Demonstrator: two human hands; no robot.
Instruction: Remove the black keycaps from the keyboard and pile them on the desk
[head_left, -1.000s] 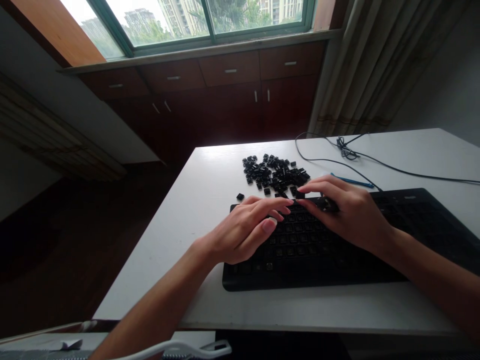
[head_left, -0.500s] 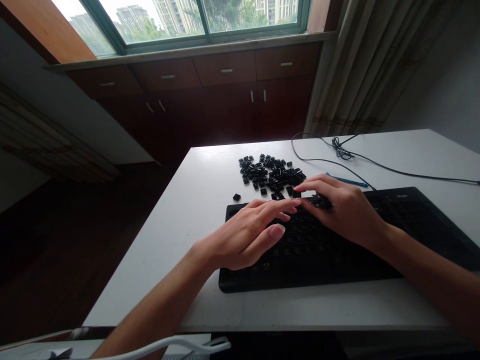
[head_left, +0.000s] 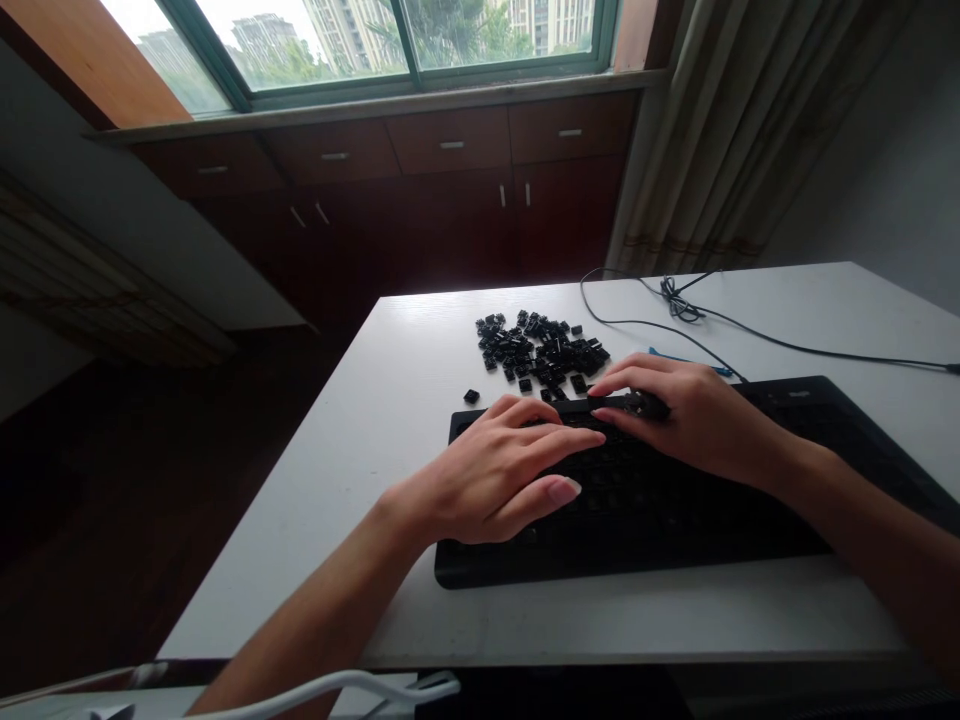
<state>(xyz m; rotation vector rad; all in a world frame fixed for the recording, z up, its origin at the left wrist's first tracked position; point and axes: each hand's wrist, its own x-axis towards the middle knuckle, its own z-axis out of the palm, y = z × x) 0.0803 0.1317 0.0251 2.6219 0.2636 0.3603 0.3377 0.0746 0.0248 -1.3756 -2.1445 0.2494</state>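
head cam, lh (head_left: 495, 470) over kbd (head_left: 645, 530), rh (head_left: 694, 412) holding blk obj (head_left: 646, 404)

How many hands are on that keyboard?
2 hands are at the keyboard: the left hand spread over its left part, and the right hand nearer its middle, a dark object in its grip. No others show.

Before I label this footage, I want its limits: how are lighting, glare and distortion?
Head view: daylight from the window, its upper left nearly white; head view: keyboard dark, key detail murky, the dark object in the right hand hard to identify; head view: faint sheen near the far edge of the table; head view: cabinet slanting, likely wide-angle distortion.
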